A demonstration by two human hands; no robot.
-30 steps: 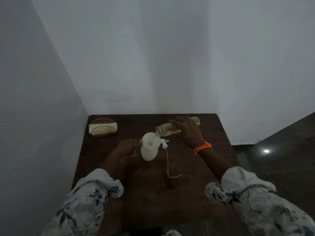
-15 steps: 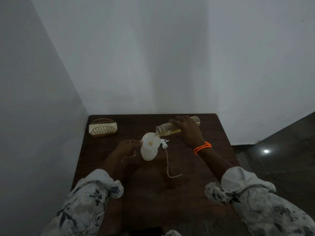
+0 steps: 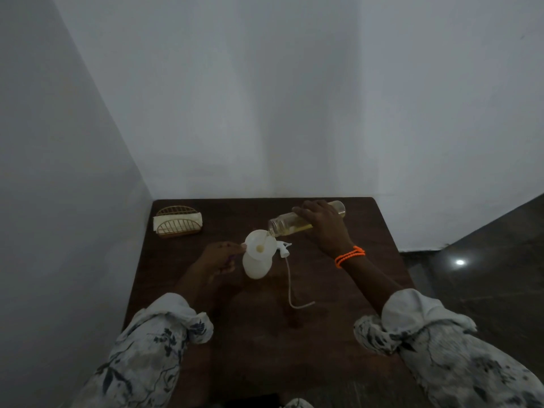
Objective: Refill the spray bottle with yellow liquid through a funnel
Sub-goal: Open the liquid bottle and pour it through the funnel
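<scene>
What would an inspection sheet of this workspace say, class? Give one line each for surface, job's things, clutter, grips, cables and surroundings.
Surface: dark wooden table.
Job's things: white spray bottle upright with funnel in its neck; clear bottle tipped, pouring yellow liquid; spray head with tube lying beside.
Clutter: napkin holder at far left.
Grips: left hand at the funnel's rim; right hand holds the clear bottle.
Cables: nothing seen.
Surroundings: white walls, dark floor.

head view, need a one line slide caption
Right hand tips a clear bottle of yellow liquid into the funnel on the white spray bottle.
</scene>
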